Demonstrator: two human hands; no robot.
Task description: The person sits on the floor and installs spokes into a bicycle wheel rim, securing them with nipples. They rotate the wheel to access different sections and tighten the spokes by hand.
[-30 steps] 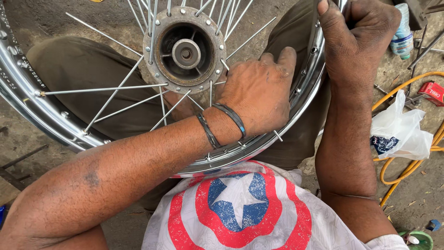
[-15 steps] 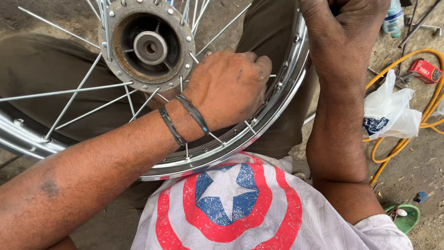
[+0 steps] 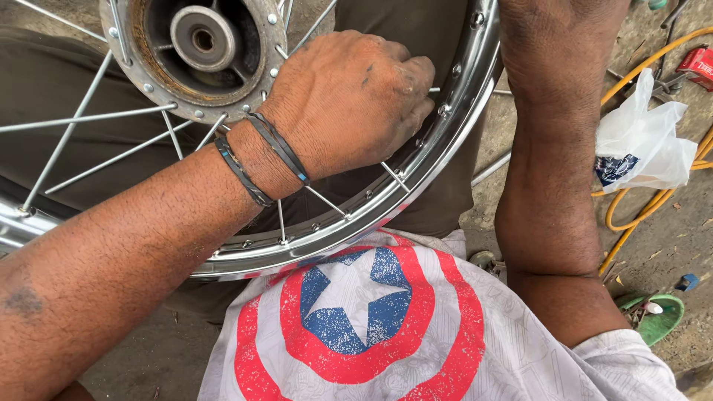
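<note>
A chrome spoked wheel rim (image 3: 454,141) with a rusty grey hub (image 3: 200,44) lies across my lap. My left hand (image 3: 349,96), with two dark bands on the wrist, reaches in among the spokes. Its fingers are curled shut on a thin spoke (image 3: 432,90) just inside the rim. My right forearm (image 3: 549,148) rises along the outside of the rim on the right. That hand is cut off by the top edge of the view.
A white plastic bag (image 3: 642,148) lies on the dirt ground to the right, over a coiled yellow hose (image 3: 631,215). A green bowl (image 3: 661,315) sits at the lower right, a red object (image 3: 702,63) at the upper right.
The wheel and hub have shifted left and nearer in view. My left hand slid toward the rim. My right hand, earlier gripping the rim's top, has left the frame.
</note>
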